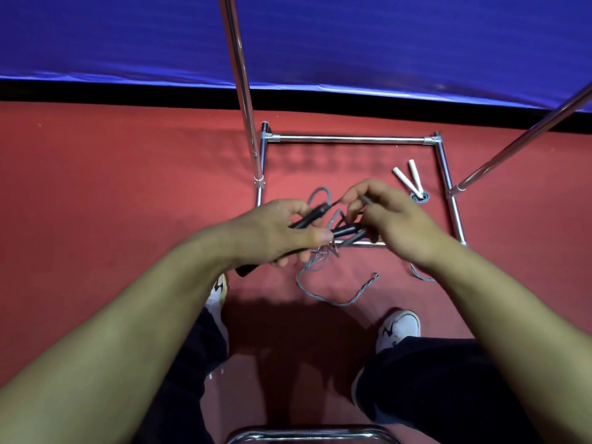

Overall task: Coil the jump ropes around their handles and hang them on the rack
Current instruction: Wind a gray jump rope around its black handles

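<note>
The rack (349, 140) is a frame of shiny round chrome tubes: its square base lies flat on the red carpet (96, 193), and two slim poles rise from the side rails toward the camera. Above the near rail of that base, the left hand (275, 232) curls its fingers and thumb in a narrow grip round two smooth, matte black handles (344, 230), slim cylinders held side by side and pointing roughly toward the right hand. The right hand (384, 216) pinches a stretch of thin grey rope (336, 302) between fingertips and thumb, close to the handle tips, so its grip is also narrow and closed on the cord. The rope is rubbery-looking and twisted on itself; it loops behind the hands and trails down in a loose curl onto the carpet just outside the near rail of the rack. Inside the base, near its right rail, a second rope (419, 197) lies wound in a small tight grey coil, with two smooth white handles (407, 177) fanning out from it. White shoes (400, 328) and dark trousers stand nearest the camera.
</note>
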The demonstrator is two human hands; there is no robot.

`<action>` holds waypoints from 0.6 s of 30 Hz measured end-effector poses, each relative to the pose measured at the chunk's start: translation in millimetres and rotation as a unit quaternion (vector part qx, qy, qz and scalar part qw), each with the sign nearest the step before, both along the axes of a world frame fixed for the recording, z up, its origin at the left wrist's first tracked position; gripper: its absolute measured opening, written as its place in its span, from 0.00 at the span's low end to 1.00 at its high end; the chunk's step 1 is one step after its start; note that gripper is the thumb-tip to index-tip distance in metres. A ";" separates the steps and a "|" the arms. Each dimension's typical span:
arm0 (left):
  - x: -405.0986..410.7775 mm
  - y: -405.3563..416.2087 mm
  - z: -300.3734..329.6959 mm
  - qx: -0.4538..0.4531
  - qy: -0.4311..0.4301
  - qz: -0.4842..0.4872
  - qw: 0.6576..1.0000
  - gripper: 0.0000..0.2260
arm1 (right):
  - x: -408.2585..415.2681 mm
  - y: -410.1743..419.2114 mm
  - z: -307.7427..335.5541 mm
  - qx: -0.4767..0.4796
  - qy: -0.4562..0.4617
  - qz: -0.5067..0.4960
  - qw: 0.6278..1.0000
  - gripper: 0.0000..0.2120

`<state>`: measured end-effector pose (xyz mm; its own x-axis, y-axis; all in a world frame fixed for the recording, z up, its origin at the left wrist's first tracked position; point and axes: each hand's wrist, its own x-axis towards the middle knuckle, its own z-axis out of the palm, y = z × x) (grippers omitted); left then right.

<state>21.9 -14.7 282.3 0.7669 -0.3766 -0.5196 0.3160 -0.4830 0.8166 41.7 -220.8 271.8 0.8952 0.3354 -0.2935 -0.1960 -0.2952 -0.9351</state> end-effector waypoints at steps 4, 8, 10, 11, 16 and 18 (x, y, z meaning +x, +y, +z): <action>2.7 7.6 4.9 -0.013 0.011 0.029 0.999 0.15 | 12.9 -12.4 -3.0 -0.051 -0.026 -0.137 0.989 0.14; 4.2 11.3 6.4 0.017 -0.013 0.033 0.999 0.13 | 16.2 -19.8 -10.9 -0.112 -0.067 -0.176 0.976 0.17; 6.1 16.7 9.8 0.015 -0.024 0.041 0.999 0.08 | 21.6 -30.1 -15.2 -0.181 -0.103 -0.200 0.957 0.17; 6.3 19.2 12.3 0.006 -0.027 0.046 0.999 0.06 | 24.8 -36.6 -16.9 -0.219 -0.119 -0.212 0.945 0.17; 3.6 19.1 17.6 -0.087 0.025 0.087 0.992 0.07 | 25.2 -43.4 -17.4 -0.319 -0.111 -0.240 0.910 0.25; 4.4 17.1 15.9 -0.104 0.035 0.104 0.989 0.06 | 19.7 -31.7 -17.3 -0.311 -0.156 -0.150 0.925 0.28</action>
